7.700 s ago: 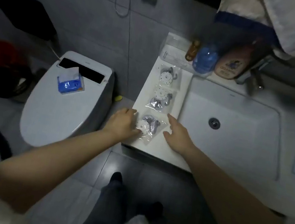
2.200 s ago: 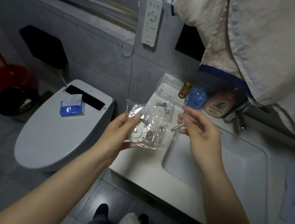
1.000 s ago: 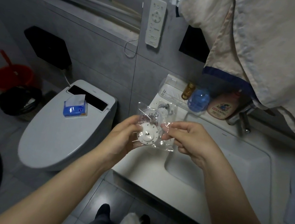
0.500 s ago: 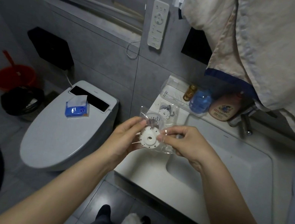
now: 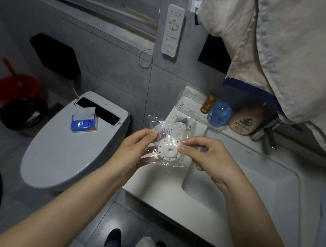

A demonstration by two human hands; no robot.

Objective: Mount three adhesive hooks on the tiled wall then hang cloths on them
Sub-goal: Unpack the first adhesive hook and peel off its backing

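A white round adhesive hook (image 5: 168, 150) is sitting near the centre of the frame inside a clear plastic packet (image 5: 162, 142), held up in the air above the left edge of the white sink counter (image 5: 159, 189). The left hand (image 5: 131, 152) is pinching the packet's left side between thumb and fingertips, and the right hand (image 5: 206, 156) is pinching its right side with curled fingers, so the packet is stretching between the two. A second disc is showing through the plastic just above the first. Behind it, further up the counter, another packaged hook (image 5: 182, 123) is lying flat.

Along the counter's back edge a small amber bottle (image 5: 207, 105), a blue bottle (image 5: 219, 114) and a pink bottle (image 5: 244, 122) are standing side by side, with a faucet (image 5: 268, 134) to their right. Pale cloths (image 5: 288, 53) are hanging over the upper right of the frame. On the grey tiled wall (image 5: 108, 60) a white remote panel (image 5: 173, 30) is hanging. At left of centre a blue tissue pack (image 5: 83, 124) is resting on the closed toilet (image 5: 67, 146); a red bucket (image 5: 16, 88) and a black bin (image 5: 22, 115) are standing at the far left.
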